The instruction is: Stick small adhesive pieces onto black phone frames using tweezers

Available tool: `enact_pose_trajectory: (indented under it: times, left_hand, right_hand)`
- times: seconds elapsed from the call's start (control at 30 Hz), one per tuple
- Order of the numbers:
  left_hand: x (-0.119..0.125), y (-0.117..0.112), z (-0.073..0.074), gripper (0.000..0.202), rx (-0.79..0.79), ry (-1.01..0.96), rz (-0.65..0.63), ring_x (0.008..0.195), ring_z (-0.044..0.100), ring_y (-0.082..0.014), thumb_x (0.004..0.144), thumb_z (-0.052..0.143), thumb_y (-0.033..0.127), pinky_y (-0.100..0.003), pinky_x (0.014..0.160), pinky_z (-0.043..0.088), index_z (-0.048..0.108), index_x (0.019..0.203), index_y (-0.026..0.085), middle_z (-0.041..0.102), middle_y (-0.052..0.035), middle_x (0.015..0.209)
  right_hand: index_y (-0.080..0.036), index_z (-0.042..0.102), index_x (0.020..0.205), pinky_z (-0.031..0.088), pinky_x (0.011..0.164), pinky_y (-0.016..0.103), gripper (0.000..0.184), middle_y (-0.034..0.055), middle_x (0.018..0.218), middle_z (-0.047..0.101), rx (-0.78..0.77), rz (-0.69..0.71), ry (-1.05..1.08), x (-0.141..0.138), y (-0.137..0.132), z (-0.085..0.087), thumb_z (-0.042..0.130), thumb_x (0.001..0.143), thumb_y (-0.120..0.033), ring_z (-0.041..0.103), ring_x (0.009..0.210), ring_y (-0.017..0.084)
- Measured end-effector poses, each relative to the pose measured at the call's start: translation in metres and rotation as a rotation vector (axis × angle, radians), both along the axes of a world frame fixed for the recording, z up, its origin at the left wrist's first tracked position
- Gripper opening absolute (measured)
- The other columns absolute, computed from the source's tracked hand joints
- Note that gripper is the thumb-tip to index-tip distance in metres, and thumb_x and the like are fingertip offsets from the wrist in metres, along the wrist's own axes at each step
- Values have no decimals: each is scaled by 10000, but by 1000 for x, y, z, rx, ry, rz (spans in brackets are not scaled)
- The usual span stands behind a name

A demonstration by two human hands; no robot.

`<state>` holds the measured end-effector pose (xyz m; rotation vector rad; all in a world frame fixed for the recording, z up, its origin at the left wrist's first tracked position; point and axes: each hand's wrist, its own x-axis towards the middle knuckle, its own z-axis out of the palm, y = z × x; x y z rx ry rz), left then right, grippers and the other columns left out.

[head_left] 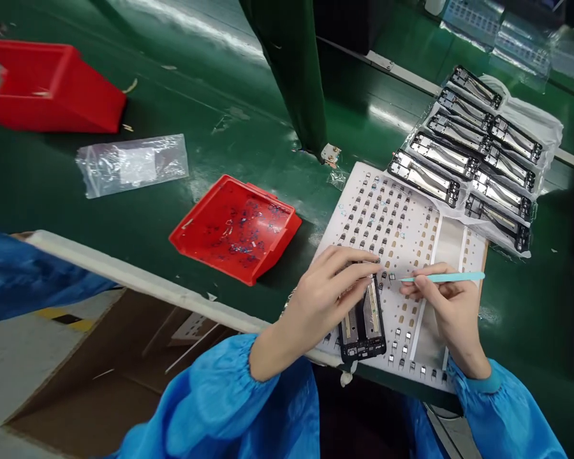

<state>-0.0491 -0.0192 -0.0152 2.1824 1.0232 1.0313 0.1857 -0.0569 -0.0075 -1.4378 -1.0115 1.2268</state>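
My left hand (pixel 323 284) curves over a black phone frame (pixel 363 325) with metal plates inside, gripping it by its left side and upper end above a white board (pixel 332 229). The left thumb is hidden. In my right hand (pixel 444 296) are slim turquoise tweezers (pixel 452 277), pinched between thumb and fingers. Their thin tip points left, at a small dark metal part (pixel 392 277) close to the frame's upper right corner. Whether the tip grips that part I cannot tell. Rows of similar small parts and tan spots cover the board.
A white tray (pixel 550 121) with several phone frames stands at the back right. A red bin (pixel 277 239) with tiny blue scraps lies left of the board; another red bin (pixel 90 95) is farther left, near a clear plastic bag (pixel 134 166). A green post (pixel 296 76) rises behind.
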Motion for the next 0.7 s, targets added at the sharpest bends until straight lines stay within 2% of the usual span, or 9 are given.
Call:
enact_pose_trajectory:
  times: [0.17, 0.43, 0.57, 0.67, 0.7]
  left_hand:
    - [9, 3, 0, 222, 66, -131, -61, 1073, 716, -203, 1033, 682, 103, -377, 921, 607, 737, 1185, 255, 789, -38, 1151]
    - [9, -5, 5, 192, 52, -230, -53, 1002, 717, -190, 1001, 729, 80, -349, 885, 608, 734, 1107, 240, 797, -19, 1035]
    - [7, -10, 5, 151, -43, -294, 11, 940, 727, -185, 991, 736, 86, -348, 858, 601, 756, 1033, 230, 790, -17, 964]
    - [9, -17, 5, 125, -200, -361, 97, 908, 733, -188, 979, 735, 103, -354, 838, 603, 760, 957, 223, 783, -23, 933]
    - [11, -19, 5, 124, -265, -388, 125, 894, 733, -188, 966, 739, 102, -348, 818, 604, 756, 928, 219, 781, -25, 924]
  right_hand:
    - [-214, 815, 958, 731, 633, 329, 175, 70, 850, 860, -43, 66, 55, 1, -13, 11, 870, 938, -379, 863, 752, 266]
    - [-220, 825, 950, 737, 629, 306, 132, 61, 861, 863, 6, 86, 55, -9, -18, 19, 871, 940, -343, 860, 725, 249]
    - [-223, 817, 939, 744, 625, 320, 103, 54, 820, 853, 97, 59, -17, -22, -19, 23, 856, 951, -317, 856, 704, 254]
    - [-242, 814, 968, 753, 659, 344, 24, 39, 814, 850, 223, 10, -105, -33, -22, 22, 837, 958, -243, 859, 726, 258]
    - [-249, 816, 987, 756, 674, 357, 48, 38, 832, 854, 279, -2, -134, -36, -23, 20, 827, 960, -212, 860, 742, 260]
